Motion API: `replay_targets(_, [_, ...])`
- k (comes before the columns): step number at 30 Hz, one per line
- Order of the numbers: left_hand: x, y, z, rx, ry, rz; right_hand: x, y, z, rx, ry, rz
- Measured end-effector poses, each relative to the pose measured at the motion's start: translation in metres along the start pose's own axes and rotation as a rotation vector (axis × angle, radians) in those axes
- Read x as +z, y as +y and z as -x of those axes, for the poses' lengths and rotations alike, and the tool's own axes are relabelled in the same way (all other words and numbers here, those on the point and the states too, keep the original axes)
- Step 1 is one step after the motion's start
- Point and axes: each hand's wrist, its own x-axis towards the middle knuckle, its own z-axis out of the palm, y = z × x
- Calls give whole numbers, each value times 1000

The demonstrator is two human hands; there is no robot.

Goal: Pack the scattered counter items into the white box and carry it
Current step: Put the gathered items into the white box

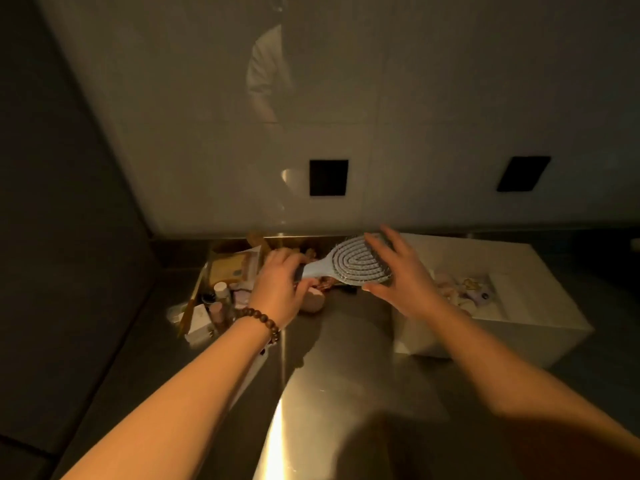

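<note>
Brush [349, 263] is mid-air over the counter [346, 358], between the clutter pile on the left and the box [540, 336] on the right. Left hand [278, 284] is clenched round the handle; right hand [394, 271] is cupped over the brush head, fingers [381, 245] spread and curled at the far edge, thumb at the near edge. Can't tell if the right hand has really clamped the head or is just touching it. Looks like a handover toward the box, I'd say. To do it well: get a firm pinch on the head edges, not the bristles, before the left hand lets go. Then swing it right, clear the box's near wall and lay it flat or along a wall, since the box already holds small stuff [464, 289] and a long item eats space. Don't drop it on the soft bits; slide it down one side. Left pile still has bottles [221, 292], cartons [199, 322] and packets [230, 268], plus a round pinkish thing [311, 301] just under the left hand, so packing is far from done. Once free, the left hand sits right over that pile for the next grab. Light is dim and the counter is glossy, so small items are easy to miss; sweep the back edge last.
</note>
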Motion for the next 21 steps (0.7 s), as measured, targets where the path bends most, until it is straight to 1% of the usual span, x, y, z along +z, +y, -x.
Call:
replay_targets(2, [14,37,-20,28,18,33,-24,15,7,114,126,-87])
replay_targets(3, [23,57,-28,21,24,56,-34,21,10,207,202,-197])
replay_targets(5, [41,95,-42,-10,39,111,-51,31,16,468,346,-567])
replay_targets(6, [51,113,-47,-13,42,143,-59,36,18,603,376,-762])
replay_targets(7, [61,131,-51,-2,37,174,-66,41,20,703,362,-933])
replay_targets(8, [71,146,-53,20,21,196,-72,48,21,739,334,-1094])
replay_targets(10, [91,173,-54,67,-22,213,-82,64,21,695,345,-1378])
replay_targets(12, [107,191,-54,102,-51,233,-92,82,22,663,409,-1532])
replay_targets(14, [118,200,-55,162,-76,233,-103,103,20,662,420,-1558])
replay_targets(16, [127,198,-58,197,-128,168,-114,127,18,622,402,-1509])
replay_targets(19, [136,183,-66,111,-222,44,-131,161,12,539,361,-1360])
replay_targets(21, [146,169,-71,30,-294,-8,-138,180,4,507,292,-1171])
